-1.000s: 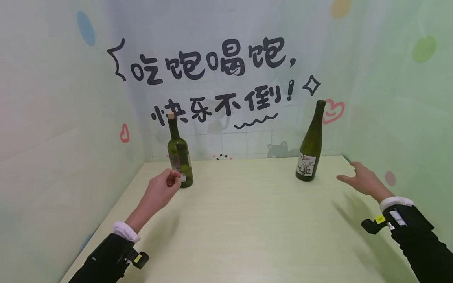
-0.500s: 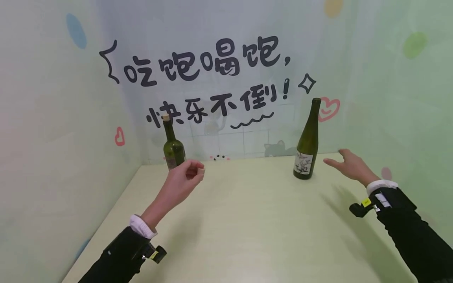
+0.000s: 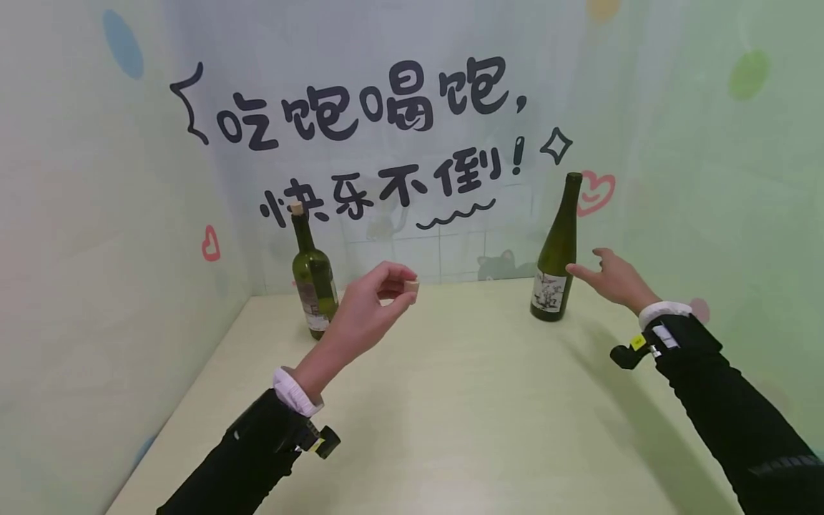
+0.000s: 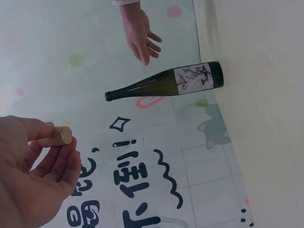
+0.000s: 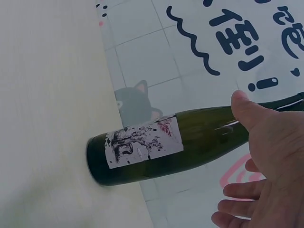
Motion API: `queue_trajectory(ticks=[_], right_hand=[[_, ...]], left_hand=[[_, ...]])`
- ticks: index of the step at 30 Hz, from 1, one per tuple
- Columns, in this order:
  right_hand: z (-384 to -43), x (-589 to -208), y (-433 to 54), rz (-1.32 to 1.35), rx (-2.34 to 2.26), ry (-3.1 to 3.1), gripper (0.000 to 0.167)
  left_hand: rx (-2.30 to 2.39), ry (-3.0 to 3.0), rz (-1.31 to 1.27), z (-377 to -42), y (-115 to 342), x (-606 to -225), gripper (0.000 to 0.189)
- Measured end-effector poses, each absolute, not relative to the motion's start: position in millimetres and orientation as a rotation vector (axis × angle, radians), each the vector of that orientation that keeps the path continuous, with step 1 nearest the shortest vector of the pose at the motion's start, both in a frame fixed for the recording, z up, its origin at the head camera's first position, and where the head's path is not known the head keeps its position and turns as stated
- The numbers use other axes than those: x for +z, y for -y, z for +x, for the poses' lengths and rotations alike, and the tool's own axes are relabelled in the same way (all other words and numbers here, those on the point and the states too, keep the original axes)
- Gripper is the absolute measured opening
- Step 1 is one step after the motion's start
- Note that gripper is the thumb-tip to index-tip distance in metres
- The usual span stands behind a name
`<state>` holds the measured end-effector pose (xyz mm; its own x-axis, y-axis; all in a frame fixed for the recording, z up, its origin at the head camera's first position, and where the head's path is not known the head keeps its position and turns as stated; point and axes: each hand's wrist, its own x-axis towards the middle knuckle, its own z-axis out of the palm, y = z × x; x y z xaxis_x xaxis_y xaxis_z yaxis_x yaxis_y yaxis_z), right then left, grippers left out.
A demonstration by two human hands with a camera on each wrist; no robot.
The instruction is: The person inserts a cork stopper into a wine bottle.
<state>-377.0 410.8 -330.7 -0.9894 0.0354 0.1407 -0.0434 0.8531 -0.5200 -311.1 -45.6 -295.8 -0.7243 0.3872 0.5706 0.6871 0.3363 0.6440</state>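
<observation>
Between thumb and fingers my left hand (image 3: 367,307) pinches a cork (image 4: 61,136), held up above the table. My right hand (image 3: 611,279), fingers spread, is beside a tall green wine bottle (image 3: 555,261) with a white floral label. In the right wrist view the right thumb (image 5: 242,102) overlaps the bottle's shoulder. That bottle stands upright at the back right, its mouth uncovered. A second green bottle (image 3: 313,275) stands at the back left with a cork (image 3: 297,208) in its neck. My left hand hides a little of its base.
A pale wooden table (image 3: 450,400) carries both bottles. Behind it rises a back wall (image 3: 412,36) with large dark lettering, and a side wall (image 3: 759,236) borders the right. A small camera sits on each wrist.
My left hand has moved right and up with the cork, away from the left bottle. My right hand has moved left, close to the right bottle. The view shifted slightly.
</observation>
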Motion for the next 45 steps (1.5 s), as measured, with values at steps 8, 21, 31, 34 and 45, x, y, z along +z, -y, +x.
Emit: queue_trajectory(ticks=[8,21,31,34,45], right_hand=[[-395,-318,-399,-0.021,0.862,2.802,0.104],[-429,-309,-399,-0.107,1.041,2.692,0.110],[-442,-319,-394,-0.104,1.175,2.589,0.104],[-447,-322,-390,-0.113,1.207,2.561,0.104],[-455,-329,-376,-0.113,1.225,2.524,0.090]], left_hand=[[-1.382,2.222,-1.046,-307,29,-283,0.024],[-1.467,2.160,-1.137,-302,16,-261,0.023],[-1.488,2.159,-1.147,-296,16,-258,0.024],[-1.491,2.150,-1.132,-296,18,-258,0.024],[-1.460,2.099,-1.099,-296,33,-251,0.024]])
